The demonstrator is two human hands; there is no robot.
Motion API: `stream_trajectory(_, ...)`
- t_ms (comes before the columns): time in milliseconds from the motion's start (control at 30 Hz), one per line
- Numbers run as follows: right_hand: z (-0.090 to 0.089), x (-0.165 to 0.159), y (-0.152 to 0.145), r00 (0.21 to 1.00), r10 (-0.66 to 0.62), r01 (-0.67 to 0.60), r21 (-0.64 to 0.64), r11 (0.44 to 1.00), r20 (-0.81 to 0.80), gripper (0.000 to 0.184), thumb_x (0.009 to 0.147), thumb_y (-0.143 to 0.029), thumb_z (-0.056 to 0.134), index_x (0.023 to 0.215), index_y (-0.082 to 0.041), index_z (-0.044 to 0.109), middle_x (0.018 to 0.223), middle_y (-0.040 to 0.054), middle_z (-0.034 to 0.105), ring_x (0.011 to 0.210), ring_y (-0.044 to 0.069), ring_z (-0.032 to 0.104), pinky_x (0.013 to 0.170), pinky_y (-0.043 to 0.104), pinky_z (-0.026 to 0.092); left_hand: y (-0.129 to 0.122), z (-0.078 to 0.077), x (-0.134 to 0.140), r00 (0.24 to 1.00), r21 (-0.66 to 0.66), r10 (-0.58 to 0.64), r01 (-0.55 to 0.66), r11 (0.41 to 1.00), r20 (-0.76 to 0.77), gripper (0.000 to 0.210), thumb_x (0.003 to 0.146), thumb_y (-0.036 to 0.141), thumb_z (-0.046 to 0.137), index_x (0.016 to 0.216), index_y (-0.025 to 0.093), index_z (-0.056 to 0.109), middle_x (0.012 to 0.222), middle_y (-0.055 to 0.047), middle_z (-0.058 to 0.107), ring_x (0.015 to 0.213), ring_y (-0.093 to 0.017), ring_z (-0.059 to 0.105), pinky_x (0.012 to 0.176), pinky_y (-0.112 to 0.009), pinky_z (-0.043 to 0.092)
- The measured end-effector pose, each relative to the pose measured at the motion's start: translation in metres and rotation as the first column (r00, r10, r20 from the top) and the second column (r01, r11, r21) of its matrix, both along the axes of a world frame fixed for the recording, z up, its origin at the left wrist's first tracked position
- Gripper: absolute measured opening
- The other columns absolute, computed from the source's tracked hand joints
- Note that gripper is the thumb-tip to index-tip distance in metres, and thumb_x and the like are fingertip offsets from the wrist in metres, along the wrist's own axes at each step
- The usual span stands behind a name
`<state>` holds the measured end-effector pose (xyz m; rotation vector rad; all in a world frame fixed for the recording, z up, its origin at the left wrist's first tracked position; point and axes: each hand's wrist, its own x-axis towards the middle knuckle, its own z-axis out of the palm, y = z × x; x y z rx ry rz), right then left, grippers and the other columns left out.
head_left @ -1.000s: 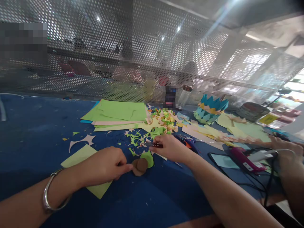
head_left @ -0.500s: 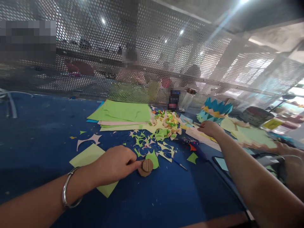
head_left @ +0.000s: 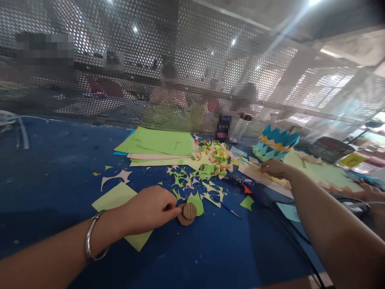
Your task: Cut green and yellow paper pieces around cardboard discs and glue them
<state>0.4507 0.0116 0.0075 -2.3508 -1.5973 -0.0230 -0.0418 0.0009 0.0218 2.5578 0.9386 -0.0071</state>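
My left hand [head_left: 155, 208] is closed, pinching the edge of a brown cardboard piece [head_left: 183, 218] that carries a smaller ridged disc. Beside and partly under the cardboard lies a rounded green paper petal [head_left: 199, 204]. A pale green paper sheet [head_left: 117, 196] lies beneath my left wrist. My right hand [head_left: 274, 168] reaches forward over pale paper at the right, its fingers pinched together around a thin stick-like thing [head_left: 255, 162], too small to name. Near that hand stands a blue, yellow and green zigzag-cut paper piece [head_left: 275, 142].
A stack of coloured sheets [head_left: 159, 142] lies at the back, next to a heap of curled paper pieces [head_left: 218, 154]. Paper scraps [head_left: 183, 178] and a blue thin-tipped tool [head_left: 231, 210] lie mid-table. Dark cables [head_left: 291, 228] run at right, near another person's hand [head_left: 371, 192]. A perforated metal screen [head_left: 192, 52] stands behind.
My right hand has moved slightly right and nearer with the thin thing between its fingers. My left hand keeps its hold on the cardboard. The view has shifted a little.
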Motion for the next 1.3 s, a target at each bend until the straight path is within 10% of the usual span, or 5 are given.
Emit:
stream_trajectory(167,0.011,-0.016,-0.002,0.999,-0.002,-0.009,-0.302,0.953,-0.037,0.029,0.098,-0.034,0.059,0.123,-0.019,0.063,0.126,0.0098,0.062,0.111,0.025,0.063,0.089,0.039,0.055,0.0,-0.002,0.0,1.0,0.04,-0.007,0.006,0.999,0.026,0.044,0.094,0.045,0.046,0.059,0.019,0.042,0.055,-0.001,0.044,0.052,-0.014,0.037,0.053,-0.033,0.017)
stream_trajectory(433,0.05,-0.109,0.035,0.948,0.315,-0.317,-0.135,0.939,-0.04,0.021,0.095,-0.029,0.061,0.102,-0.011,0.069,0.1,0.0099,0.069,0.096,0.026,0.065,0.085,0.039,0.051,0.002,0.001,0.001,0.969,-0.039,0.095,-0.088,0.995,0.228,0.04,0.094,0.047,0.049,0.067,0.019,0.058,0.062,-0.002,0.057,0.058,-0.015,0.05,0.054,-0.03,0.029)
stream_trajectory(600,0.054,-0.232,0.034,0.761,0.627,-0.625,0.076,0.777,-0.165,0.019,0.091,-0.034,0.062,0.094,-0.016,0.068,0.083,0.0034,0.069,0.078,0.016,0.061,0.068,0.026,0.043,0.007,-0.009,0.008,0.672,-0.507,0.434,-0.1,0.856,0.6,0.062,0.082,0.046,0.071,0.137,0.025,0.05,0.124,-0.01,0.066,0.104,-0.023,0.065,0.084,-0.034,0.051)
stream_trajectory(733,0.046,-0.3,0.021,0.63,0.738,-0.726,0.153,0.67,-0.242,0.019,0.088,-0.035,0.066,0.094,-0.017,0.067,0.07,-0.001,0.064,0.062,0.011,0.052,0.06,0.023,0.036,0.015,-0.014,0.011,0.408,-0.696,0.633,0.009,0.718,0.658,0.042,0.08,0.035,0.075,0.118,0.02,0.063,0.116,-0.008,0.07,0.104,-0.02,0.067,0.089,-0.031,0.051)
stream_trajectory(1300,0.022,-0.28,-0.002,0.317,0.498,-0.558,0.266,0.786,-0.807,0.033,0.083,-0.05,0.068,0.081,-0.019,0.059,0.055,-0.0089,0.037,0.044,0.006,0.026,0.043,0.023,0.019,0.024,-0.014,0.009,0.162,-0.699,0.692,-0.013,0.715,0.704,0.028,0.071,0.025,0.081,0.093,0.021,0.064,0.087,0.002,0.068,0.077,-0.012,0.063,0.068,-0.024,0.052)
